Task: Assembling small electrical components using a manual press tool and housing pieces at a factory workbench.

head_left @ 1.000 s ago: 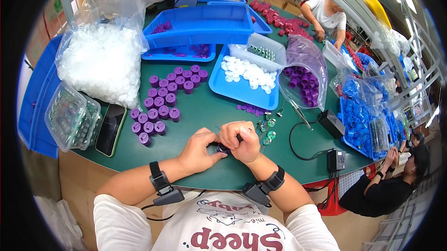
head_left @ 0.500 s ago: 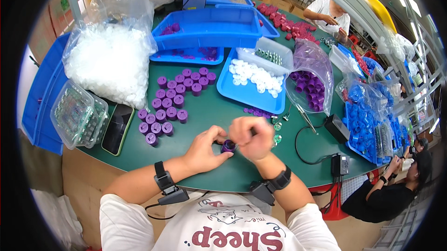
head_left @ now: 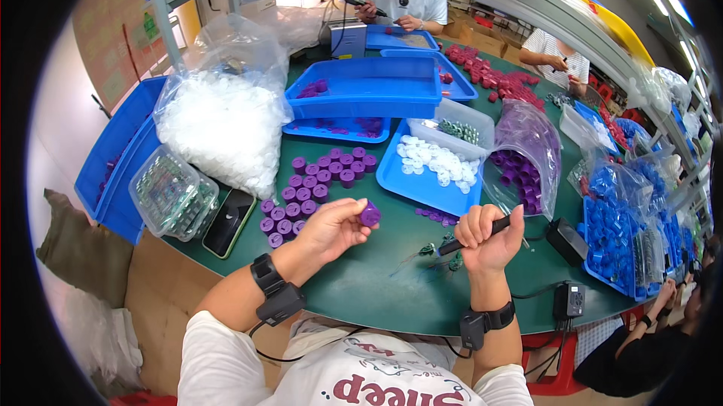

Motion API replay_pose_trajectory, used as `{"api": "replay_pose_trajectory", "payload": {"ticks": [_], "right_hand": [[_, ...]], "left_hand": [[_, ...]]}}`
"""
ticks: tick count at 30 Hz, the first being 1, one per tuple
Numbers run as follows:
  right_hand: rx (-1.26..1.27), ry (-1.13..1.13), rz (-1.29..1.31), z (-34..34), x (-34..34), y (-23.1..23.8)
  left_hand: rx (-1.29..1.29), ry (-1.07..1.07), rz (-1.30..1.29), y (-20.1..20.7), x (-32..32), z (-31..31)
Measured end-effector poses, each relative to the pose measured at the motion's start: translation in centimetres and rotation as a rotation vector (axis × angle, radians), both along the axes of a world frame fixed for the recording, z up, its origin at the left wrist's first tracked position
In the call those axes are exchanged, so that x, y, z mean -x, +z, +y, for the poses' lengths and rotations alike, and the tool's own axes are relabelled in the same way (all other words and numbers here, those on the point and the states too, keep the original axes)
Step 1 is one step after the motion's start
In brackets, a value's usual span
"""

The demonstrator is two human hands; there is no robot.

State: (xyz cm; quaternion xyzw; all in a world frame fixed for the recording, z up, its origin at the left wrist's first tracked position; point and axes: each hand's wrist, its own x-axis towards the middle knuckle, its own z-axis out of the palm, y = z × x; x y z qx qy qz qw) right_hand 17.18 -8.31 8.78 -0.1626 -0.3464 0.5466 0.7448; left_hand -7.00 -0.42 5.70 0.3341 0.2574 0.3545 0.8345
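Wearing a black strapped device (head_left: 280, 299) on each wrist, before a green table (head_left: 361, 293). Gripping a black pen-like tool (head_left: 452, 246) in the right hand (head_left: 486, 236), with fingers wrapped round its handle, off the near right corner of the blue tray (head_left: 433, 193). Pinching a purple cap (head_left: 370, 215) in the left hand (head_left: 335, 229), with thumb and forefinger clamped on it, off the tray's near left corner. Having wired green boards (head_left: 456, 261) just beside the right hand, nearer than the tray. Facing small purple pieces (head_left: 437, 216) along the tray's near edge. Having a phone (head_left: 229, 224) well left of the tray, with upright purple caps (head_left: 303, 194) between. Facing a clear bag of purple cups (head_left: 520, 176) just right of the tray. Facing a deep blue bin (head_left: 365, 105) beyond the tray, toward its left, and red parts (head_left: 489, 78) farther beyond, toward its right.
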Motion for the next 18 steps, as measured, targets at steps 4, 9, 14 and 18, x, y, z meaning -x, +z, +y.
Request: {"api": "replay_pose_trajectory", "payload": {"ticks": [4,9,14,18], "right_hand": [[0.175,-0.079,-0.609,-0.1,-2.2,-0.4],[0.223,-0.091,-1.563,-0.2,-0.8,0.1],[0.289,-0.144,-1.879,0.4,-0.4,-1.9],[0.347,-0.055,-1.973,0.3,-0.6,-1.2]], "left_hand": [[-0.424,0.304,0.235,5.2,0.0,3.8],[-1.336,0.835,0.953,9.6,-1.5,15.7],[-1.273,0.754,1.304,6.6,-1.9,24.5],[-1.114,0.572,1.502,5.3,-2.5,25.3]]}}
